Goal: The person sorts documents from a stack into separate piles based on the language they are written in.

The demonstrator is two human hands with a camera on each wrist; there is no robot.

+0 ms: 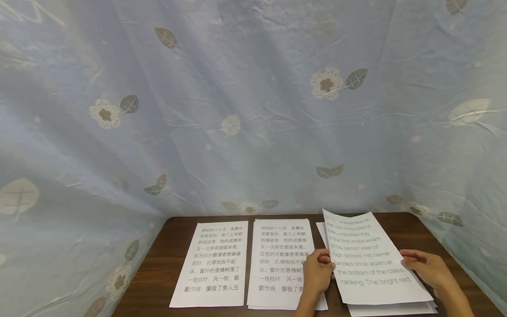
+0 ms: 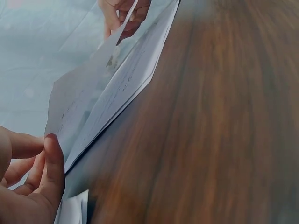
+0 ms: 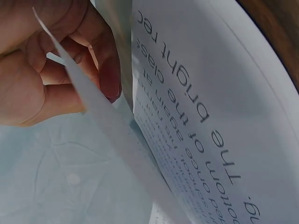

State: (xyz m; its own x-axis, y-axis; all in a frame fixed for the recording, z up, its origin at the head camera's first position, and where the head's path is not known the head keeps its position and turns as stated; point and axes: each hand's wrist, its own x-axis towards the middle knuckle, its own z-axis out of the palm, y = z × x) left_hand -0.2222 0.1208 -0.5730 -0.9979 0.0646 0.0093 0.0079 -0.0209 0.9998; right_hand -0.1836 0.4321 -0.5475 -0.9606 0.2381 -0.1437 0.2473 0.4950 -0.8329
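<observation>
A sheet of paper [image 1: 368, 259] printed with large English text is held up at the right of the table, its upper edge bowed. My left hand [image 1: 317, 275] pinches its left edge between thumb and fingers. On the opposite edge, my right hand [image 1: 425, 266] grips it with fingers behind. Beneath lies a paper stack [image 1: 392, 309], largely covered by the raised sheet in the head view. The left wrist view shows a gap between the lifted sheet [image 2: 77, 100] and the stack [image 2: 124, 93]. English print on the stack's top page [image 3: 243, 93] shows in the right wrist view.
Two piles of pages with Chinese text, a left pile [image 1: 214, 264] and a middle pile [image 1: 277, 264], lie side by side on the dark wooden table [image 1: 154, 264]. My left forearm overlaps the middle pile's lower right corner. A pale blue patterned curtain [image 1: 253, 154] hangs behind.
</observation>
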